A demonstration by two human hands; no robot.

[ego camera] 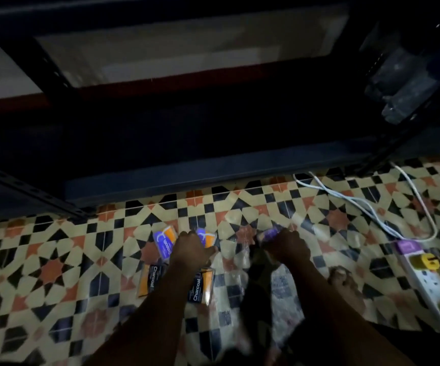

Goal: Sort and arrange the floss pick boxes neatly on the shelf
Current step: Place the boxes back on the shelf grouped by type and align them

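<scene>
Several floss pick boxes lie on the patterned tile floor in front of a dark metal shelf point(213, 173). A blue and orange box point(164, 243) lies flat to the left of my left hand point(191, 249). My left hand grips a second blue and orange box point(208, 237) from above. Two orange and black "Charcoal" boxes point(150, 280) point(201, 286) lie closer to me, partly under my left forearm. My right hand point(284, 247) grips a purple box point(271, 232) with curled fingers. The picture is dim and blurred.
A white power strip point(429, 278) with yellow plugs and a purple one lies at the right, its white cable point(366, 207) looping toward the shelf. A bare foot point(344, 283) rests right of my right forearm. Clear plastic-wrapped items point(408, 75) sit at the upper right.
</scene>
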